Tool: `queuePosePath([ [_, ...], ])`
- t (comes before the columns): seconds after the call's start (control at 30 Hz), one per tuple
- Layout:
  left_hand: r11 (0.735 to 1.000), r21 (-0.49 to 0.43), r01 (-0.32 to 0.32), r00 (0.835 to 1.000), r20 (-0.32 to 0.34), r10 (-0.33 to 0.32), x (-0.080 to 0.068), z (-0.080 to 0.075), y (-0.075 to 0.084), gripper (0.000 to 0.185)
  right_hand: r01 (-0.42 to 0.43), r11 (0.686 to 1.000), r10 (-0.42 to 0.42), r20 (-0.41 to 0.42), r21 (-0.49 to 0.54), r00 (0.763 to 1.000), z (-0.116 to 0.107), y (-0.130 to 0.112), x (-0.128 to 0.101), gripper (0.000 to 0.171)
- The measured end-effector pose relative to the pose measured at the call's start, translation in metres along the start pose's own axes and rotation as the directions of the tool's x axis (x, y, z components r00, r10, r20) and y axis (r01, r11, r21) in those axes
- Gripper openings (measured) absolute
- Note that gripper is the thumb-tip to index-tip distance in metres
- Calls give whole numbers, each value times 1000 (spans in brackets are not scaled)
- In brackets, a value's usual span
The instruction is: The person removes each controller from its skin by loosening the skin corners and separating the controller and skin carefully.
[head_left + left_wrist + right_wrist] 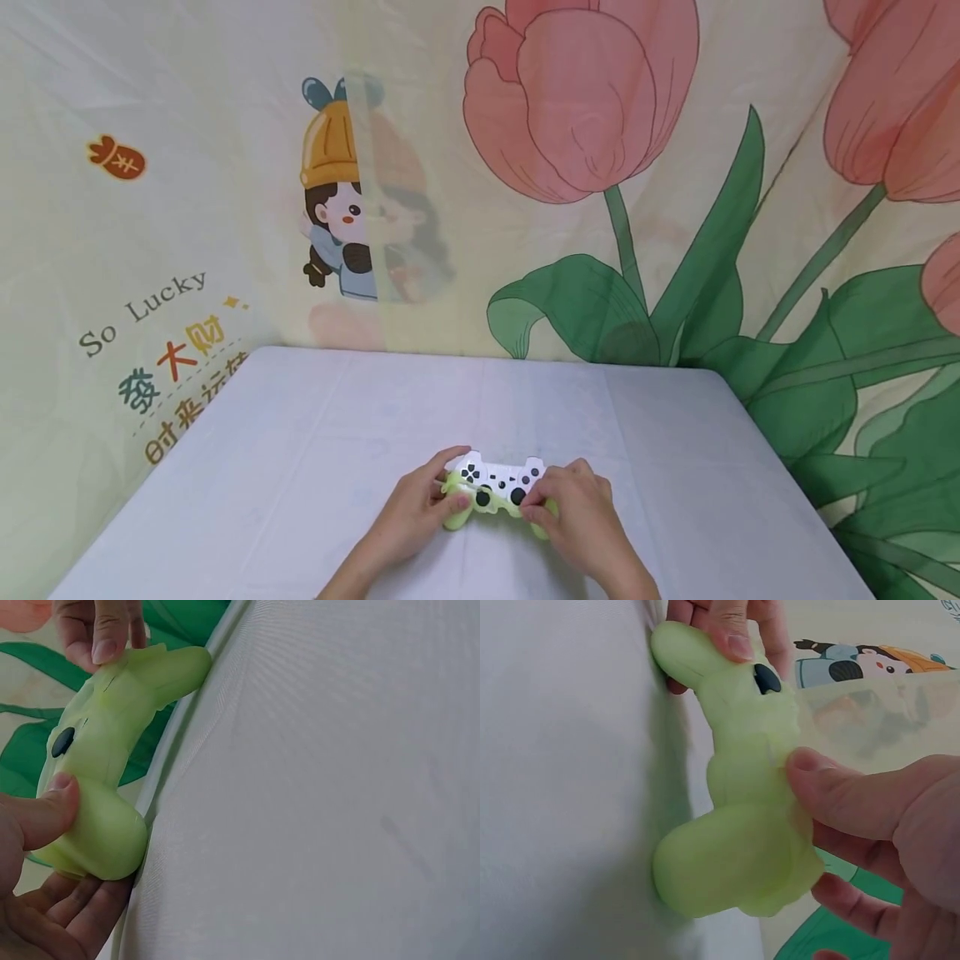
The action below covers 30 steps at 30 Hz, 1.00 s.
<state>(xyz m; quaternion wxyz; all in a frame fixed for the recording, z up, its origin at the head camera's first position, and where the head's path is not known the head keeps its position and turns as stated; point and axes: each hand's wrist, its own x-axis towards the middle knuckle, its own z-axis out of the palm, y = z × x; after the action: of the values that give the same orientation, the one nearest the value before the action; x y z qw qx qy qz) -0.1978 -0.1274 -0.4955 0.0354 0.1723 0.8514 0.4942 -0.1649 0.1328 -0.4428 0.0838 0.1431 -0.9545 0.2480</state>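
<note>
A white game controller [492,472] with black buttons and two thumbsticks is held just above the table in the head view. Pale green, soft-looking cover [712,859] wraps its handles and lower side, while its upper face shows white. My left hand [408,510] grips the left handle, with the thumb on the front and fingers behind. At the right side, my right hand [583,518] pinches the cover's edge between thumb and fingers, near the right thumbstick. One black thumbstick [63,742] pokes out past the green cover in the left wrist view. The right hand's fingers hide part of the controller's right side.
A table with a white cloth [360,425] lies beneath the hands. Behind it hangs a printed curtain [427,50] with large pink tulips, green leaves, a cartoon child and lettering; it meets the table's far edge.
</note>
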Motion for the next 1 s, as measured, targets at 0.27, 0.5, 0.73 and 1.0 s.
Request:
queuePosePath([
  [0.27, 1000, -4, 10, 1000, 6, -10, 0, 0, -3, 66, -39, 998, 30, -189, -45, 981, 8, -4, 3, 26],
  [0.5, 999, -18, 32, 999, 16, -31, 2, -1, -1, 66, -98, 995, 99, -214, 16, 972, 10, -4, 7, 23],
  [0.73, 999, -27, 22, 1000, 14, -22, 2, 0, -3, 66, -8, 991, 33, -181, 136, 983, 13, -2, 10, 23],
  [1.0, 1000, -19, 5, 1000, 13, -5, 2, -2, -2, 66, 67, 992, -50, -159, 103, 986, 26, -17, 19, 20],
])
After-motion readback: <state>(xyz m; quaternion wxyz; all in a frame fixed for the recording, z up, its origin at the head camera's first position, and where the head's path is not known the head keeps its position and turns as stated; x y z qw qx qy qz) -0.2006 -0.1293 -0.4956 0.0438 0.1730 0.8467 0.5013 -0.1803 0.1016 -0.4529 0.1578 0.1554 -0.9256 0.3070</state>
